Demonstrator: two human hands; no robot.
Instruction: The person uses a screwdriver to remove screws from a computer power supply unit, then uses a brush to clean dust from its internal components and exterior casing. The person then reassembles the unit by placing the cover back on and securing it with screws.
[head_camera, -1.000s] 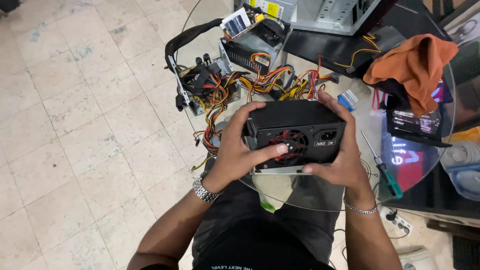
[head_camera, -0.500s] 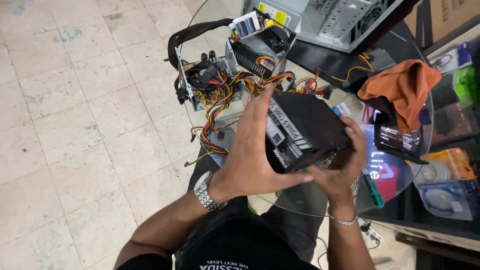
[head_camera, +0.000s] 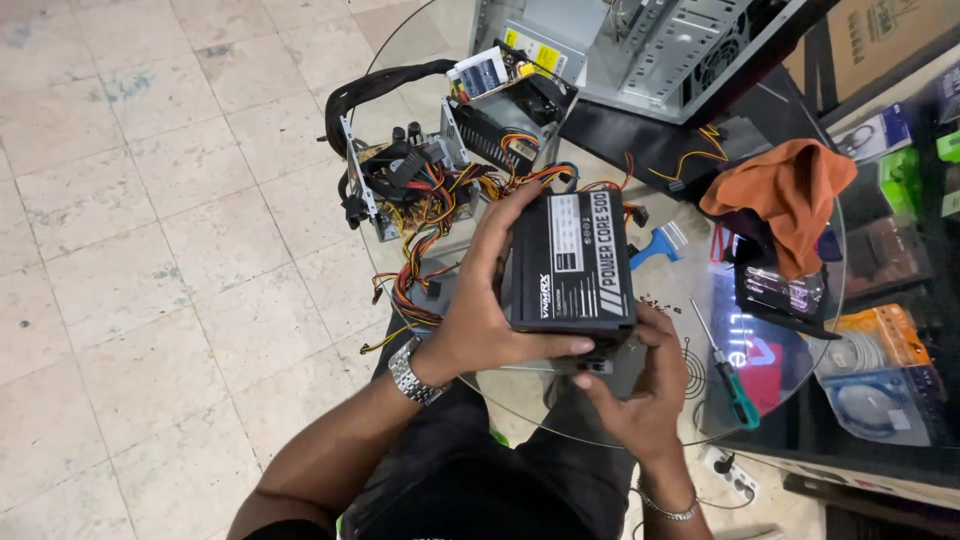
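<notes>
A black box-shaped computer power supply (head_camera: 572, 262) is held above the round glass table (head_camera: 655, 405), its labelled side turned up. My left hand (head_camera: 490, 300) grips its left side, fingers over the top and thumb along the near edge. My right hand (head_camera: 640, 385) supports it from below at the near right corner. A bundle of coloured wires (head_camera: 440, 215) runs from behind the box toward opened power supplies.
Two opened power supplies (head_camera: 505, 110) with loose cables lie at the table's far left. A grey computer case (head_camera: 670, 45) stands behind. An orange cloth (head_camera: 790, 195), a green-handled screwdriver (head_camera: 730, 375) and a blue brush (head_camera: 655, 243) lie to the right. Tiled floor (head_camera: 150, 250) lies left.
The power supply has been rotated in both hands: its fan side faced me a second ago, and now the labelled flat side faces up. My left hand shifted to the left side.
</notes>
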